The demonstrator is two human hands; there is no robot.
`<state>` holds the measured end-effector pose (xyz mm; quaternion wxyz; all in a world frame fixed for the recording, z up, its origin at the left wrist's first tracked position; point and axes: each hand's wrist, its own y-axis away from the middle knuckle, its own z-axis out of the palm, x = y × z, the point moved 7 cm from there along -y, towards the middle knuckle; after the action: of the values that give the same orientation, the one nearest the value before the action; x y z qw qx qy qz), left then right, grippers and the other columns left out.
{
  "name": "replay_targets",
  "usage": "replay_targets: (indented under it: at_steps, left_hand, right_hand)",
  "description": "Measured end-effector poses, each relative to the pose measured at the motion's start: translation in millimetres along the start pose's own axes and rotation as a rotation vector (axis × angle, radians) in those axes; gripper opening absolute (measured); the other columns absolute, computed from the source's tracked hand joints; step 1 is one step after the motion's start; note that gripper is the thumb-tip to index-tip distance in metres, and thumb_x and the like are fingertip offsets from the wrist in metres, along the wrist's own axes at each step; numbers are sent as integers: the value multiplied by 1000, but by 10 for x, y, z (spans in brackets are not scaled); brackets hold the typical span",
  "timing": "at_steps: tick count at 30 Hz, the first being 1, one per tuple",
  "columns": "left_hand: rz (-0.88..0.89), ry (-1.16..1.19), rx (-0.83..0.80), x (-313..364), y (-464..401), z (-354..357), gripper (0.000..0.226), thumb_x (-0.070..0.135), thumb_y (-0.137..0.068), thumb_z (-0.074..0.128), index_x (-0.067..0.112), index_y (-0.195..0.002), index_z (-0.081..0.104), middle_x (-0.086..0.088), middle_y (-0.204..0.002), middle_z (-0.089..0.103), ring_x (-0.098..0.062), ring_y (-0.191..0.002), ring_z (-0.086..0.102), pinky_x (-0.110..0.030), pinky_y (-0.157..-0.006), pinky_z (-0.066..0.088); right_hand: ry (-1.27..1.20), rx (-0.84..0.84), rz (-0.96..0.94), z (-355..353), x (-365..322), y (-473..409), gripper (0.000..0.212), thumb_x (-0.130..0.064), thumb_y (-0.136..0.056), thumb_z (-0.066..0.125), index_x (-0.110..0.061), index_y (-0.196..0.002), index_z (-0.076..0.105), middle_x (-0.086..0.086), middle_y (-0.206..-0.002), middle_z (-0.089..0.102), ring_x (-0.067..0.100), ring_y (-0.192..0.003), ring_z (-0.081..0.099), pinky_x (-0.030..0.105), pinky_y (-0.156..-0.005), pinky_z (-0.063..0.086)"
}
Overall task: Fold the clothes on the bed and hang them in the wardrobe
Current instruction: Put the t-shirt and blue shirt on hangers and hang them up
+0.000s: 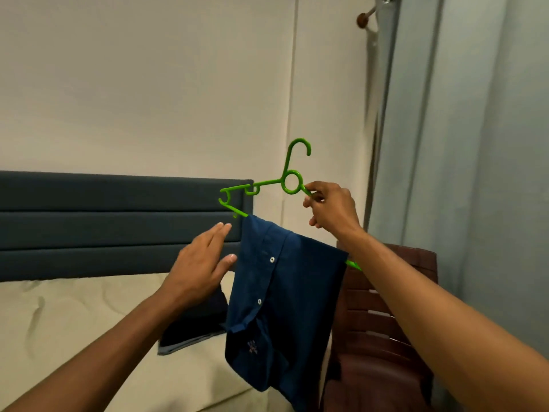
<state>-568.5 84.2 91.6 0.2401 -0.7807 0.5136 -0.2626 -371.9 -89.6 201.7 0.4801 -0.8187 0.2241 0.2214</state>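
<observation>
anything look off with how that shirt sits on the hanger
Yes. The folded dark blue button-up shirt is draped over the bottom bar of the green plastic hanger, which the right hand holds tilted, so the shirt hangs slanted. The left hand is open beside it.

Navy button shirt (282, 295) folded over the lower bar of a green plastic hanger (289, 181) – hanger tilted, hook pointing 12 o'clock, held mid-air. Dark folded garment (193, 328) lies flat on the bed (74, 328), at 8 o'clock from the shirt.
</observation>
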Motion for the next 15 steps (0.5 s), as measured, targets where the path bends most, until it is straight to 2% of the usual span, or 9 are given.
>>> replay_targets:
  at_steps: [4,8,10,12,15]
  left_hand:
    - [63,-9,150,662,-515,-88,77,63,-91,25,20,-154,28,-9,-158,33,-29,-144,33,-53,-113,33]
    - [57,40,267,1266,-1135,-84,60,46,-100,46,20,-151,32,-8,-153,36,-29,-142,32,-59,-112,27]
    - [64,39,258,1528,-1441,-40,51,42,-101,47,21,-146,40,-8,-141,50,-30,-132,43,-55,-107,33]
    - [123,44,240,1833,-1799,10,36,37,-102,46,21,-134,52,-7,-124,60,-30,-115,53,-49,-93,41]
    - [228,39,205,2351,-2365,3,23,35,-101,49,20,-116,60,-3,-103,61,-24,-97,53,-40,-78,44]
  right_hand:
    - [126,36,-93,-469,146,27,34,-8,-95,59,-21,-125,66,-10,-89,68,18,-75,69,43,-75,61]
    - [209,38,-125,-970,412,-73,37,-3,-92,58,-21,-123,68,-10,-87,69,16,-79,68,43,-76,61]
    - [230,41,-129,-1265,533,-224,36,-4,-92,59,-22,-122,68,-12,-86,68,14,-81,67,43,-75,61]
    - [248,48,-134,-1630,682,-443,33,-6,-93,60,-23,-120,69,-14,-83,68,13,-82,67,43,-75,61]
    - [285,55,-157,-2197,929,-722,31,-8,-93,60,-24,-117,69,-17,-79,67,12,-77,65,43,-74,60]
